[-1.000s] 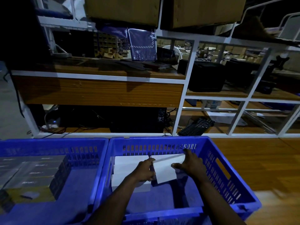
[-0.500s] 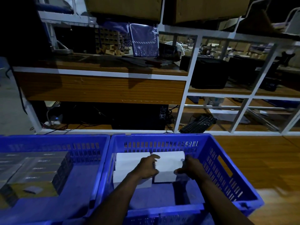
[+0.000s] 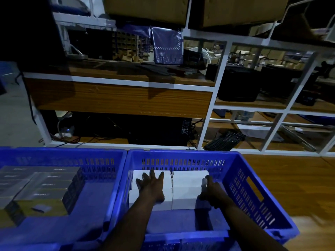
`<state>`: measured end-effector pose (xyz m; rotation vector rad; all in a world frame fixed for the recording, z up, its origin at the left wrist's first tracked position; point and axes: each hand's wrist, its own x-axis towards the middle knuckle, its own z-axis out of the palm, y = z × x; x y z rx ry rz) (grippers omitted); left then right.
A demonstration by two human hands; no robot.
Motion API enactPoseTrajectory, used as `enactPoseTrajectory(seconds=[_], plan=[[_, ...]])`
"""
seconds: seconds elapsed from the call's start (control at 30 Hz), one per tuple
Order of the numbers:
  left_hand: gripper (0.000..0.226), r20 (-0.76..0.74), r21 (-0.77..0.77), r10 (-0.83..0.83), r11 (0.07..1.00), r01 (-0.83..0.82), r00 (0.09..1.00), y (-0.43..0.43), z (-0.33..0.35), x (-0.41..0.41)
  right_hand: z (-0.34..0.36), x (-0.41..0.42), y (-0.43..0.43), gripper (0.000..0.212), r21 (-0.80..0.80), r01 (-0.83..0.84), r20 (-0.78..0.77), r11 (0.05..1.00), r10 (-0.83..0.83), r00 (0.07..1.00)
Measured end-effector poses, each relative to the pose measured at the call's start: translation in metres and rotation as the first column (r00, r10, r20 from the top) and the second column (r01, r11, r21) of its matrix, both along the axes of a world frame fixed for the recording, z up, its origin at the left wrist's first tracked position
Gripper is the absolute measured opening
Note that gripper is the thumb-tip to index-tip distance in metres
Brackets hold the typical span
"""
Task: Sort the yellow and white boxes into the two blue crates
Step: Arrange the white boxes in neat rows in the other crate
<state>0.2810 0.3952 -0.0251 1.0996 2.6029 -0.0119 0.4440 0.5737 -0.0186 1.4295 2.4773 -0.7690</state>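
1. We stand in a dim storeroom. White-framed shelving (image 3: 119, 98) with wooden boards fills the background, and a keyboard (image 3: 224, 141) lies on a low shelf. Two blue crates sit side by side on the wooden floor (image 3: 290, 178) in front of us.
2. The left hand (image 3: 152, 185) lies flat, fingers spread wide, on top of the white stack (image 3: 135, 198). It grips nothing and only presses down.
3. The right hand (image 3: 211, 192) is against the right side of the white box (image 3: 186, 189). In this poor light we cannot tell if the fingers curl round the edge or only push on it.
4. The white box stands touching the white stack, both near the far wall of the right crate (image 3: 244, 187). The crate bottom shows in front of them.
5. The left crate (image 3: 63, 153) holds the yellow boxes (image 3: 41, 189), packed in its left part. They look greyish here.
6. We judge that the step in hand is to square the white box against its neighbour. Next, both hands must let go and lift out. No unsorted box is in view, so we must first look for one and then match its colour to the crate.
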Motion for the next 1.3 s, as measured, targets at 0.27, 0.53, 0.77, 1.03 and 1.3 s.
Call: enactPoseTrajectory(seconds=[0.27, 0.53, 0.77, 1.03, 1.3], plan=[[0.134, -0.118, -0.265, -0.156, 0.957, 0.120, 0.981, -0.011, -0.005, -0.015, 0.001, -0.015, -0.009, 0.129, 0.092, -0.231, 0.127, 0.968, 0.219, 0.967], [0.133, -0.130, -0.265, -0.196, 0.951, 0.157, 0.972, -0.012, -0.012, -0.018, -0.019, -0.021, -0.011, 0.098, 0.239, -0.226, 0.066, 0.944, 0.216, 0.974], [0.132, -0.163, -0.273, -0.209, 0.949, 0.160, 0.964, -0.009, -0.015, -0.018, -0.007, -0.036, -0.020, 0.134, 0.335, -0.483, 0.410, 0.809, 0.336, 0.848], [0.125, -0.210, -0.259, -0.219, 0.952, 0.161, 0.953, -0.009, -0.019, -0.016, -0.009, -0.043, -0.022, 0.128, 0.337, -0.504, 0.458, 0.795, 0.330, 0.826], [0.136, -0.098, -0.254, -0.181, 0.955, 0.151, 0.979, -0.011, -0.008, -0.017, -0.014, -0.033, -0.016, 0.147, 0.252, -0.327, 0.221, 0.911, 0.275, 0.936]])
